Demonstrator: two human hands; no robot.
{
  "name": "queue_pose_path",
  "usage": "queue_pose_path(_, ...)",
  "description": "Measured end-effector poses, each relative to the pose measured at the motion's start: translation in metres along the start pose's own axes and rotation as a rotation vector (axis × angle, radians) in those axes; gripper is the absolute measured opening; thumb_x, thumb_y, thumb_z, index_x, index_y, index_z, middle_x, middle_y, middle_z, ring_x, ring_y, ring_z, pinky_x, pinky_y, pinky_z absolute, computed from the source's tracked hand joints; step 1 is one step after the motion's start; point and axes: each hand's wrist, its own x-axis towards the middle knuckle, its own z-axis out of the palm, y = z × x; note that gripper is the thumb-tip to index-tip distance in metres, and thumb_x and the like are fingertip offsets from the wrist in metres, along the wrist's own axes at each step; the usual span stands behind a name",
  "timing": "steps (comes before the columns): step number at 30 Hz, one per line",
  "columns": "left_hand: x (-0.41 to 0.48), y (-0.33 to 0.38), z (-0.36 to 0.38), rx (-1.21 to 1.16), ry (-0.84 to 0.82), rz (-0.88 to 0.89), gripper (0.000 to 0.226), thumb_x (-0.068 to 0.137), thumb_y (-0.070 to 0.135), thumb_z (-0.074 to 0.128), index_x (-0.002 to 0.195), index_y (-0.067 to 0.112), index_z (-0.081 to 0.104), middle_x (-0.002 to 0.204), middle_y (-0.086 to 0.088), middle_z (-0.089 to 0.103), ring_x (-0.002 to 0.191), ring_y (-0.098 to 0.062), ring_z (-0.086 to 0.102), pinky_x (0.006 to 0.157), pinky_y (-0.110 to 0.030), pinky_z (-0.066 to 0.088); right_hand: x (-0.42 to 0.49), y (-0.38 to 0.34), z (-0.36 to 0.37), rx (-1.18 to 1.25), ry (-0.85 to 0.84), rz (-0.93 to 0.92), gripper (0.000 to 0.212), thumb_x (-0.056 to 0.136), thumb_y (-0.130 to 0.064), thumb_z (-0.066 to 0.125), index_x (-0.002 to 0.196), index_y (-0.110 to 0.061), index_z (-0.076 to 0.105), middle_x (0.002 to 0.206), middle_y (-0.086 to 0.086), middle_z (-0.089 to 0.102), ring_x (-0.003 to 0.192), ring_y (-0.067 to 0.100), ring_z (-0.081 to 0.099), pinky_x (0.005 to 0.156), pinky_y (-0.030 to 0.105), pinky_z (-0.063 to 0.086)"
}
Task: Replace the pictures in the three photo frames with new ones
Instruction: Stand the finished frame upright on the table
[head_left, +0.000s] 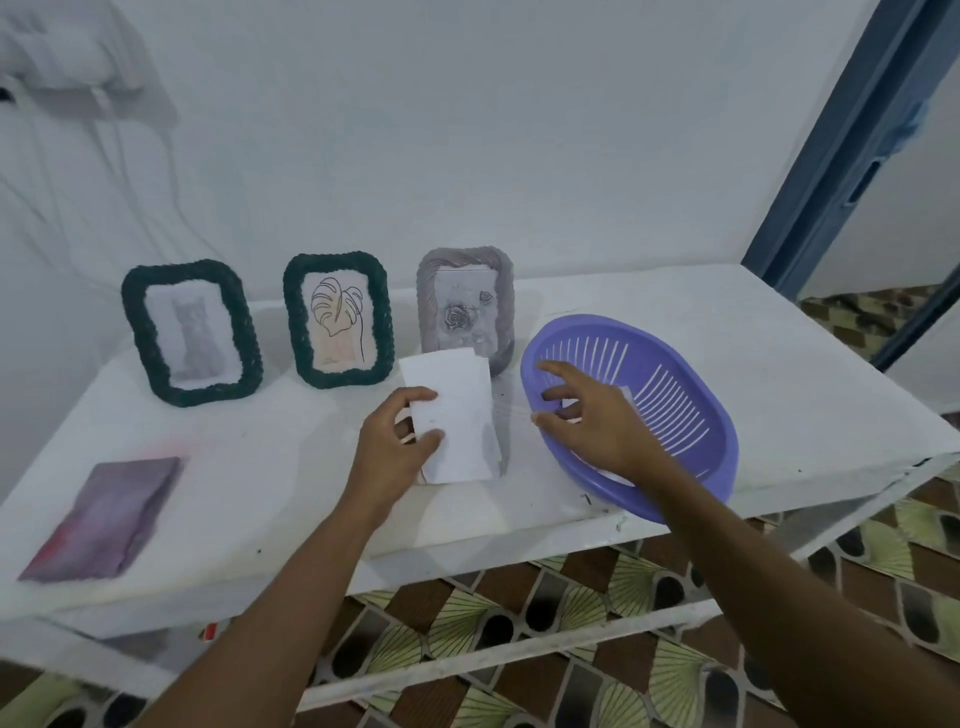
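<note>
Head view: L hand (400, 441) pinches a white rectangular paper sheet (460, 410) by its left edge, mid-counter (769, 364), long axis running away from the person. Grey ribbed photo frame (465, 306) stands just behind the sheet's far end, so L hand is nearer it. Two dark green braided frames (192, 332) (337, 319) stand further left. R hand (587, 415), fingers spread and gripping nothing visible, is over the purple slotted plastic basket (719, 410).

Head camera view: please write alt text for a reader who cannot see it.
A person's left hand holds white paper above a white table while the right hand reaches into a purple basket. Behind stand a green cat frame, a green leaf frame and a grey rose frame.
</note>
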Motion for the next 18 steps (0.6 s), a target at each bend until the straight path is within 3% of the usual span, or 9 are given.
queue_pose_path(4, 0.004, 0.027, -0.001, -0.099, 0.060, 0.062, 0.036, 0.083, -0.004, 0.068, 0.110, 0.020, 0.061, 0.114, 0.023, 0.059, 0.099, 0.001, 0.063, 0.076, -0.020, 0.054, 0.001, -0.015, 0.000, 0.121, 0.143, -0.038, 0.059, 0.091, -0.029, 0.064, 0.144, -0.032, 0.038, 0.123, -0.003, 0.060, 0.104, 0.007, 0.059, 0.084, 0.016, 0.047)
queue_pose_path(7, 0.006, 0.043, 0.011, -0.136, -0.002, 0.116, 0.038, 0.083, -0.008, 0.065, 0.110, 0.017, 0.061, 0.117, 0.015, 0.061, 0.098, -0.002, 0.065, 0.081, -0.025, 0.056, 0.001, -0.030, -0.003, 0.274, 0.214, -0.035, 0.053, 0.093, -0.024, 0.062, 0.140, -0.032, 0.042, 0.120, -0.006, 0.059, 0.102, 0.008, 0.062, 0.079, 0.009, 0.049)
queue_pose_path(11, 0.007, 0.051, 0.034, -0.049, -0.141, 0.169, 0.043, 0.083, -0.009, 0.061, 0.111, 0.024, 0.061, 0.118, 0.011, 0.062, 0.100, -0.009, 0.063, 0.085, -0.032, 0.055, 0.001, -0.038, -0.008, 0.465, 0.220, -0.023, 0.030, 0.094, -0.012, 0.059, 0.120, -0.023, 0.051, 0.121, 0.001, 0.066, 0.095, 0.015, 0.070, 0.075, 0.028, 0.058)
queue_pose_path(15, 0.007, 0.059, 0.058, 0.146, -0.245, 0.227, 0.051, 0.082, -0.009, 0.054, 0.114, 0.031, 0.058, 0.120, 0.021, 0.055, 0.105, 0.014, 0.049, 0.090, -0.010, 0.044, -0.001, -0.030, -0.015, 0.393, 0.274, 0.046, 0.019, 0.093, -0.009, 0.059, 0.105, -0.023, 0.054, 0.120, -0.001, 0.063, 0.099, 0.019, 0.067, 0.083, 0.043, 0.059)
queue_pose_path(18, 0.011, 0.063, 0.071, 0.180, -0.278, 0.217, 0.055, 0.078, -0.009, 0.051, 0.114, 0.032, 0.057, 0.120, 0.024, 0.053, 0.111, 0.011, 0.047, 0.097, -0.014, 0.041, -0.005, -0.022, -0.022, 0.427, 0.306, 0.078, 0.020, 0.091, -0.008, 0.062, 0.100, -0.025, 0.055, 0.117, -0.002, 0.063, 0.103, 0.021, 0.065, 0.086, 0.045, 0.057)
